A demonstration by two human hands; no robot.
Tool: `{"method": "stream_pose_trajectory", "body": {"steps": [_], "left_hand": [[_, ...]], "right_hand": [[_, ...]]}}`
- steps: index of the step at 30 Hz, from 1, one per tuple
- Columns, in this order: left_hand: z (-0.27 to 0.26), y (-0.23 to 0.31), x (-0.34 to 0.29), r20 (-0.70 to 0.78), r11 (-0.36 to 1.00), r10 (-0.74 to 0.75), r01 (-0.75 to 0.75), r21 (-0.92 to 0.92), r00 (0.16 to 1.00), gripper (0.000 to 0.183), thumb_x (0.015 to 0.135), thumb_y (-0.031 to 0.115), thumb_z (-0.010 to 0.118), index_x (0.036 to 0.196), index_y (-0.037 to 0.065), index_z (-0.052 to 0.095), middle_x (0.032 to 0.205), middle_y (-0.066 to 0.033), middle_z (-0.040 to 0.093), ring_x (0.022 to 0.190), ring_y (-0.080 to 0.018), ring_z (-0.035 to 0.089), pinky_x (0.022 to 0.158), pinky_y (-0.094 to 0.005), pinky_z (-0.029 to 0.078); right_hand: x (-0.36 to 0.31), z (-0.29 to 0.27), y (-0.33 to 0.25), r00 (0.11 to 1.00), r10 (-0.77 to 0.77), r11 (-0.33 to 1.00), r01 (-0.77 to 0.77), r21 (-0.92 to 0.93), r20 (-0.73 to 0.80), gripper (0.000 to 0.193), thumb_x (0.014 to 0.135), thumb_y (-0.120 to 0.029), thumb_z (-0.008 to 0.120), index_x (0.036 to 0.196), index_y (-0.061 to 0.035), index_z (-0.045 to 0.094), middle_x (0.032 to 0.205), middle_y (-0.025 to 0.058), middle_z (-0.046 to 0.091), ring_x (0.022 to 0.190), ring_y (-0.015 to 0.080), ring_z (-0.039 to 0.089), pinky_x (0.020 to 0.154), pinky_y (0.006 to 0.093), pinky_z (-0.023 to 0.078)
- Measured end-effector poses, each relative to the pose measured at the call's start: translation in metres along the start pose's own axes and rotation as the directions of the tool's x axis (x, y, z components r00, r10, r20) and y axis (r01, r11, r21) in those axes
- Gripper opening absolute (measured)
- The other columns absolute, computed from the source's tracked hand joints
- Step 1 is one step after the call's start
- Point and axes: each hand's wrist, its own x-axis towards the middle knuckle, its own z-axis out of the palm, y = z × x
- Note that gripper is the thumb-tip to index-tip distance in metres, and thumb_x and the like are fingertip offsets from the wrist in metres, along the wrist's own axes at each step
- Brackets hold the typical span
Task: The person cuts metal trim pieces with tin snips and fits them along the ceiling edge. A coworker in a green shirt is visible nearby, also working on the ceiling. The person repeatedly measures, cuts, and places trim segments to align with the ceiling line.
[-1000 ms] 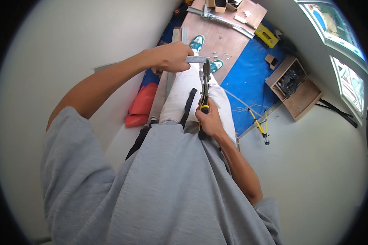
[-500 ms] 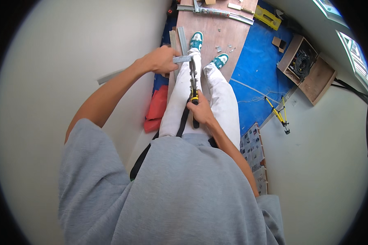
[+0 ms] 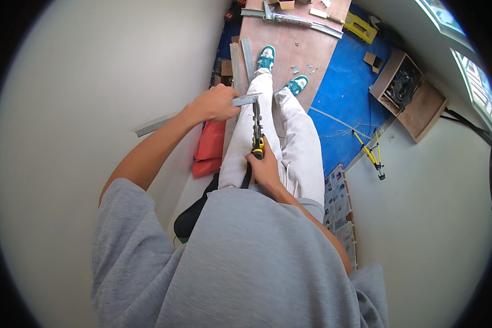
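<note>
My left hand (image 3: 217, 103) is closed round a long grey metal profile (image 3: 247, 99), which runs behind my forearm out to the left. My right hand (image 3: 264, 163) grips a pair of tin snips (image 3: 257, 123) with yellow and black handles. The jaws of the snips meet the profile's right end, just beyond my left fingers. Whether the blades have closed through the metal I cannot make out. Both hands are above my legs in white trousers (image 3: 300, 142).
I stand on a wooden platform (image 3: 287, 52) with metal scraps (image 3: 295, 69). Metal profiles (image 3: 292, 21) lie across its far end; another profile (image 3: 247, 57) is by my left foot. Right are a blue floor sheet (image 3: 341, 93), an open wooden box (image 3: 396, 82) and a yellow tripod (image 3: 369, 147).
Both hands have come lower in the view, with the profile and the snips still held. The profile's right end tilts differently against the jaws.
</note>
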Motion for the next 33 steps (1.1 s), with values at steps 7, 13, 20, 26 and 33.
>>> {"method": "stream_pose_trajectory", "body": {"steps": [7, 13, 20, 26, 33], "left_hand": [[-0.006, -0.008, 0.0, -0.029, 0.999, -0.034, 0.035, 0.004, 0.999, 0.036, 0.082, 0.019, 0.062, 0.109, -0.001, 0.075, 0.089, -0.0287, 0.072, 0.084, -0.0453, 0.069, 0.085, -0.0491, 0.057], [-0.015, -0.015, 0.0, -0.02, 0.998, 0.005, -0.006, -0.066, 1.0, 0.038, 0.081, 0.023, 0.063, 0.109, 0.0, 0.075, 0.092, -0.0308, 0.071, 0.089, -0.0469, 0.07, 0.089, -0.0496, 0.057], [-0.029, -0.017, 0.005, 0.048, 0.989, 0.001, 0.006, -0.145, 0.999, 0.04, 0.081, 0.025, 0.064, 0.111, 0.0, 0.075, 0.097, -0.0324, 0.071, 0.094, -0.048, 0.07, 0.09, -0.0507, 0.057], [-0.042, -0.01, 0.008, 0.065, 0.99, -0.024, 0.033, -0.139, 0.998, 0.041, 0.079, 0.021, 0.065, 0.113, -0.001, 0.073, 0.096, -0.0324, 0.071, 0.093, -0.0481, 0.069, 0.089, -0.0507, 0.057], [-0.061, 0.019, -0.002, -0.106, 0.982, 0.125, -0.138, -0.127, 0.986, 0.032, 0.085, 0.018, 0.064, 0.112, 0.003, 0.072, 0.082, -0.0249, 0.07, 0.072, -0.0446, 0.067, 0.073, -0.0466, 0.057]], "right_hand": [[-0.011, 0.008, -0.021, 1.0, 0.001, 0.998, 0.001, -0.063, 0.021, 0.105, 0.078, -0.031, 0.077, 0.155, 0.0174, 0.024, 0.131, 0.0346, 0.062, 0.123, 0.0408, 0.063, 0.106, 0.0405, 0.047], [-0.002, 0.01, -0.033, 0.998, 0.064, 0.997, -0.065, -0.049, -0.014, 0.081, 0.078, -0.022, 0.073, 0.146, 0.0117, 0.044, 0.124, 0.0325, 0.065, 0.118, 0.0415, 0.065, 0.104, 0.0422, 0.049], [0.018, -0.01, -0.031, 0.992, 0.048, 0.998, -0.044, -0.036, 0.12, 0.059, 0.079, -0.02, 0.072, 0.13, 0.0071, 0.057, 0.105, 0.0226, 0.071, 0.096, 0.0323, 0.069, 0.089, 0.04, 0.053], [0.022, -0.019, -0.04, 0.986, 0.112, 0.993, -0.107, -0.041, 0.127, 0.045, 0.079, -0.02, 0.072, 0.115, 0.0061, 0.062, 0.091, 0.015, 0.068, 0.083, 0.024, 0.064, 0.079, 0.0365, 0.052], [-0.005, -0.043, -0.08, 0.998, 0.026, 0.998, -0.023, -0.055, 0.06, 0.053, 0.076, -0.01, 0.07, 0.124, 0.0047, 0.055, 0.099, 0.0168, 0.068, 0.088, 0.028, 0.065, 0.083, 0.0382, 0.053]]}}
